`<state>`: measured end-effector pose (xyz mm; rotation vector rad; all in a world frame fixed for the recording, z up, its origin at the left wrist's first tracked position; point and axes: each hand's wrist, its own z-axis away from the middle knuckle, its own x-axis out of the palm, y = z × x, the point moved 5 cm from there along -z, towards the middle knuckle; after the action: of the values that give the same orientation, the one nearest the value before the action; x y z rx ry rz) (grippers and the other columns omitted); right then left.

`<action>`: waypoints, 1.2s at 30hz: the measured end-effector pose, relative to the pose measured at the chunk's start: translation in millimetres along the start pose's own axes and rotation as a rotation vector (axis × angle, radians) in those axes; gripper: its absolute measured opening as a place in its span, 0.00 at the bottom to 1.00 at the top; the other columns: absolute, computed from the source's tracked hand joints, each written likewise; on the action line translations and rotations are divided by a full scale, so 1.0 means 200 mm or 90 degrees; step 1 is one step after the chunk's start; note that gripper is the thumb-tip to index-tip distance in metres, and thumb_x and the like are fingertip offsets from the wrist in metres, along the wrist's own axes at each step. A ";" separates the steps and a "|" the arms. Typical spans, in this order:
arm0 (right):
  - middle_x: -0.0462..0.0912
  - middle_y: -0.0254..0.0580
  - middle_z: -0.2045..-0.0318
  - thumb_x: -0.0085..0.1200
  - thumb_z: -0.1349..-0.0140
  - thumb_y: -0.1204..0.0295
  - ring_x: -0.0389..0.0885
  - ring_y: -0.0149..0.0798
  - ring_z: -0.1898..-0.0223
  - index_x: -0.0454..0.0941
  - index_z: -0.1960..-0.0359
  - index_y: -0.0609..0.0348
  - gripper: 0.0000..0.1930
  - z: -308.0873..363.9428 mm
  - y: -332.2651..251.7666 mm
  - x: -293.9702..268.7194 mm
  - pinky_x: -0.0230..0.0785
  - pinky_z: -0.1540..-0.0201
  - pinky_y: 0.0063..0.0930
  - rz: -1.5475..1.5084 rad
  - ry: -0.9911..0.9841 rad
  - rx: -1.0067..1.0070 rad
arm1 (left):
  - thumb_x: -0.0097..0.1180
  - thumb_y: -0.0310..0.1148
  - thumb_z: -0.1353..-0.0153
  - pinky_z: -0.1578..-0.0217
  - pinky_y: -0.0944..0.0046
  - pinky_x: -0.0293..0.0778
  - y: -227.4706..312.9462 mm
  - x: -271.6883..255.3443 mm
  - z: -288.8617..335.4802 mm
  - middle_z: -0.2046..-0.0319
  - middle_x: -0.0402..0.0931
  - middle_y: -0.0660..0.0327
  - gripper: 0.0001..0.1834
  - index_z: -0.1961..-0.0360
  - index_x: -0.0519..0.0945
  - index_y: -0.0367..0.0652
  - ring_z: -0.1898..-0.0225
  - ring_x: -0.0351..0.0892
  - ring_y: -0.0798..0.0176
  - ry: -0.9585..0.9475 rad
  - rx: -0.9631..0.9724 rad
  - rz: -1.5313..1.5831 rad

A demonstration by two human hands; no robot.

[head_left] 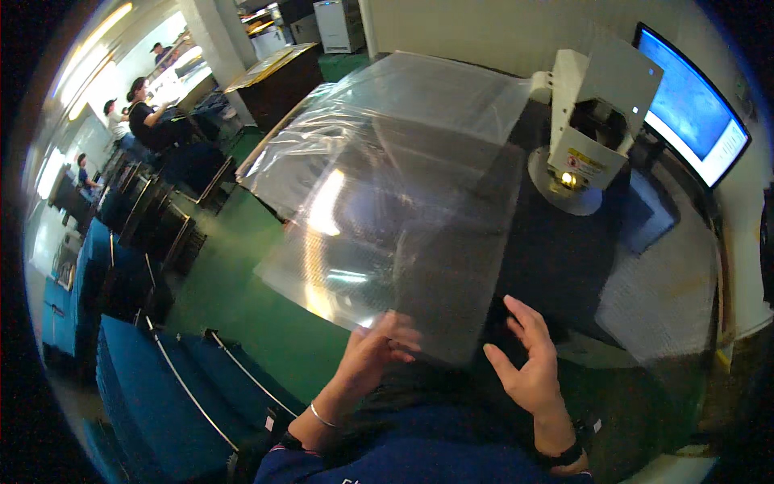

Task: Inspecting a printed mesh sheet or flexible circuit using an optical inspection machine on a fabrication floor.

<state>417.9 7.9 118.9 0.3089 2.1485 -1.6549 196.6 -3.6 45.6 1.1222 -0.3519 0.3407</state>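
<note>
Large clear plastic sheets [451, 258] lie over a dark-topped table in front of me, and their glossy surface throws back bright light. My left hand [379, 348], with a bangle at the wrist, is at the near edge of the sheets. Its fingers are loosely bent, apart and a little blurred; nothing shows in them, and whether they touch the plastic I cannot tell. To the right, my right hand [528, 359] wears a dark wristband. Thumb and fingers stand apart there, holding nothing, beside the sheets' near right corner.
A white machine [592, 121] with a lit lens stands at the table's back right, beside a monitor [693, 105]. Another translucent sheet [661, 298] lies at the right. Teal stacks [161, 395] with metal rods are on my left. People [145, 113] sit at the far left.
</note>
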 end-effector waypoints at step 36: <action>0.77 0.49 0.56 0.52 0.55 0.85 0.72 0.50 0.48 0.80 0.65 0.59 0.14 -0.05 -0.13 0.12 0.55 0.41 0.49 0.188 -0.099 -0.227 | 0.51 0.43 0.41 0.71 0.71 0.74 -0.03 -0.04 0.02 0.70 0.78 0.56 0.21 0.59 0.73 0.33 0.73 0.77 0.68 -0.071 -0.045 -0.027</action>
<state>384.8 9.0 133.1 0.3546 2.1108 -1.0766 191.9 -10.5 39.1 1.0794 -0.4344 0.2274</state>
